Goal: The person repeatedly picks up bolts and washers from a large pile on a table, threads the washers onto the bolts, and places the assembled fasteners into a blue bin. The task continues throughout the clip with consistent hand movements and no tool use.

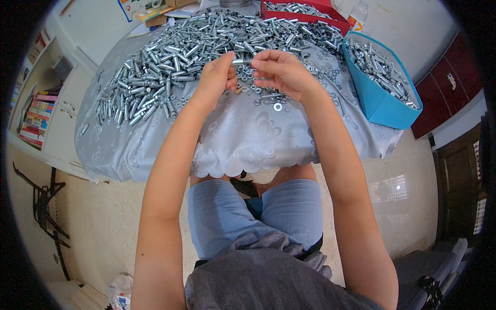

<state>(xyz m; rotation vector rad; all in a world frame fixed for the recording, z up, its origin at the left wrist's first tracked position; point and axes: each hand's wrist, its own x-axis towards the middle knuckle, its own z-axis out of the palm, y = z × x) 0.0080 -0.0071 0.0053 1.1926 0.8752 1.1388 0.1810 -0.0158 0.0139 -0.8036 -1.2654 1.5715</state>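
Over the near side of a big heap of metal sleeves and bolts (175,59), my two hands meet at one silvery metal sleeve (238,62). My left hand (213,78) is closed round its left end, thumb on top. The thumb and forefinger of my right hand (285,73) pinch at its right end, the other fingers partly curled. A small dark ring-like piece seems to be at those fingertips, too small to make out. Below the hands, loose nuts and washers lie on the silvery tablecloth (248,142), among them a flat washer (278,107).
To the right stands a blue fabric bin (385,112) filled with assembled-looking bolts. A red box (338,24) with more metal parts sits at the back, beside a clear plastic bottle (359,11). Papers and cardboard (157,20) lie at the back left. A bookshelf (39,116) stands left.
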